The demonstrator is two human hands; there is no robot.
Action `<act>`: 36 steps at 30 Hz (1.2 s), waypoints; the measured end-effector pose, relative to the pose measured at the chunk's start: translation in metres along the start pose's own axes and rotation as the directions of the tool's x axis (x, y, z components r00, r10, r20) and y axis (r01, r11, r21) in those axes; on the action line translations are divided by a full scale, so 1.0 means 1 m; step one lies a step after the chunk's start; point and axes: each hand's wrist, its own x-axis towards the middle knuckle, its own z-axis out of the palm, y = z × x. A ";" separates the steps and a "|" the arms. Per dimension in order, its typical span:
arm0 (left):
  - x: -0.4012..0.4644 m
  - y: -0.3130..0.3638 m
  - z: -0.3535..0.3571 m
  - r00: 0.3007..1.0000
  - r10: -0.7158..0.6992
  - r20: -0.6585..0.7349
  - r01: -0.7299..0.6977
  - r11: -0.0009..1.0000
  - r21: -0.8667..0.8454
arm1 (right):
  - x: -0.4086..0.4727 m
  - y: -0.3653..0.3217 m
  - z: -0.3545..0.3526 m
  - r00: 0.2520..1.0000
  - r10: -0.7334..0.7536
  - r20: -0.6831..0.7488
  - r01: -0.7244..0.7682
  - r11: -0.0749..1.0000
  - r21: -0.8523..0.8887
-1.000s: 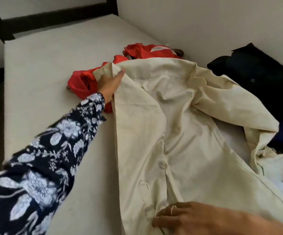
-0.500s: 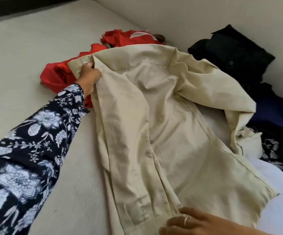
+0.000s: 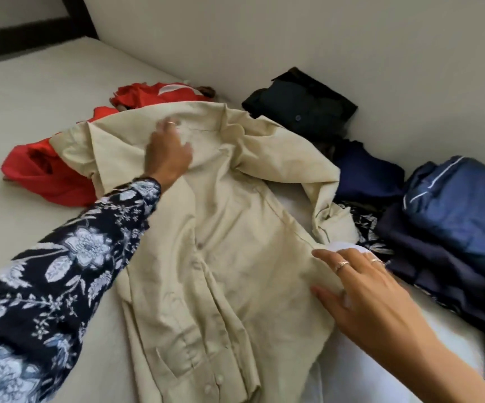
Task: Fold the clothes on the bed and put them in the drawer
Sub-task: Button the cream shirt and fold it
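I am working on the beige shirt, which is lying spread on the bed, front up and unfolded. My left hand is resting near the collar with its fingers relaxed and flat on the cloth, pinching nothing. My right hand is pressing the shirt's right edge with straight, spread fingers, its grip likewise open. The right sleeve is bunching up beside a white cloth that is lying under the shirt's edge. A red garment is lying crumpled behind the shirt, partly under it, not yet folded. By the wall, a black garment and a blue stack are appearing already folded. No drawer is showing. I am judging the task as partly done: folding is remaining for at least two pieces, and all stowing is remaining.
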 end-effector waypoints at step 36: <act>-0.007 0.022 -0.132 0.886 -0.348 0.306 0.264 -0.162 -0.951 | 0.009 0.003 0.029 0.974 0.143 -0.173 -0.044 0.878 0.477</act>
